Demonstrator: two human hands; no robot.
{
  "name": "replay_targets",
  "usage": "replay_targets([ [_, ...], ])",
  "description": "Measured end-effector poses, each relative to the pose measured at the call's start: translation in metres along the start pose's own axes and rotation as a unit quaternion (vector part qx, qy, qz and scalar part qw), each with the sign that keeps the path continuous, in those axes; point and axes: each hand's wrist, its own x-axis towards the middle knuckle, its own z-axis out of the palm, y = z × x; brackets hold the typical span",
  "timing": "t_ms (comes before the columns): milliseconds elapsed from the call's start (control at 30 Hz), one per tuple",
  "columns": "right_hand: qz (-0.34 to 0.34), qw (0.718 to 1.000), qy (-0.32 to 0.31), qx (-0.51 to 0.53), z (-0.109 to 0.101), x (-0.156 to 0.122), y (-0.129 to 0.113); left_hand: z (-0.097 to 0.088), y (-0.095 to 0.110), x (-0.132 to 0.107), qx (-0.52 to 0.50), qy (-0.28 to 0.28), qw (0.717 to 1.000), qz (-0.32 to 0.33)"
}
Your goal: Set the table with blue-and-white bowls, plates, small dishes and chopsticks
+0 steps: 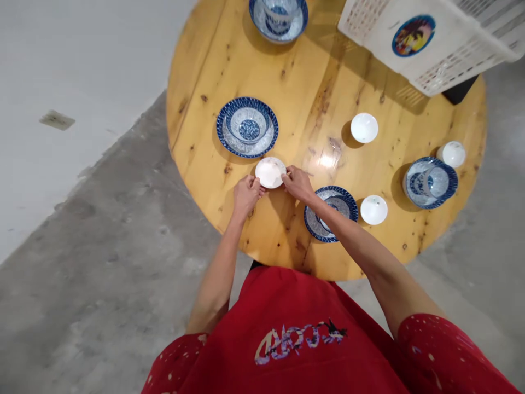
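Note:
Between my two hands is a small white bowl [270, 173], near the table's left front. My left hand [246, 193] pinches its left rim, and my right hand [297, 183] grips the rim on the right. Just behind it lies a blue-and-white plate [221, 131] with a patterned bowl [248, 129] resting on it. Under my right forearm, partly covered, sits another blue-rimmed plate [322, 232] with a bowl on it. Right of that forearm stands a second white bowl [374, 210].
The round wooden table [299, 120] also carries a white bowl [364, 128] and, at the right, stacked blue dishes [430, 183] beside a white cup-like bowl [451, 154]. More blue dishes [279, 22] stand at the back. A white plastic basket [377, 33] occupies the back right.

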Motion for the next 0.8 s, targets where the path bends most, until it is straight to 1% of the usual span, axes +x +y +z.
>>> replay_targets([
  [100, -0.002, 0.998, 0.021, 0.055, -0.014, 0.003, 0.009, -0.006, -0.001, -0.002, -0.027, 0.011, 0.999, -0.012],
  [200, 0.006, 0.985, 0.082, 0.150, -0.042, -0.003, 0.022, -0.017, -0.004, -0.009, -0.052, 0.040, 0.998, -0.021],
  [300, 0.020, 0.960, 0.167, 0.223, -0.074, -0.028, 0.033, -0.026, -0.007, -0.018, -0.062, 0.064, 0.996, -0.030],
  [367, 0.034, 0.942, 0.225, 0.249, -0.088, -0.052, 0.040, -0.026, -0.009, -0.021, -0.063, 0.062, 0.995, -0.036],
  [400, 0.042, 0.932, 0.251, 0.258, -0.092, -0.066, 0.043, -0.024, -0.010, -0.022, -0.063, 0.054, 0.996, -0.037],
  [433, 0.050, 0.923, 0.275, 0.266, -0.094, -0.080, 0.045, -0.021, -0.011, -0.021, -0.064, 0.044, 0.996, -0.039],
  [500, 0.069, 0.904, 0.311, 0.285, -0.090, -0.107, 0.051, -0.014, -0.010, -0.018, -0.068, 0.024, 0.997, -0.042],
  [633, 0.117, 0.870, 0.354, 0.324, -0.072, -0.155, 0.059, 0.001, -0.006, -0.008, -0.069, -0.016, 0.997, -0.031],
  [733, 0.154, 0.853, 0.370, 0.334, -0.062, -0.180, 0.064, 0.006, -0.003, -0.002, -0.055, -0.017, 0.998, -0.022],
  [800, 0.172, 0.847, 0.375, 0.336, -0.060, -0.190, 0.067, 0.007, -0.003, 0.000, -0.039, -0.009, 0.999, -0.025],
])
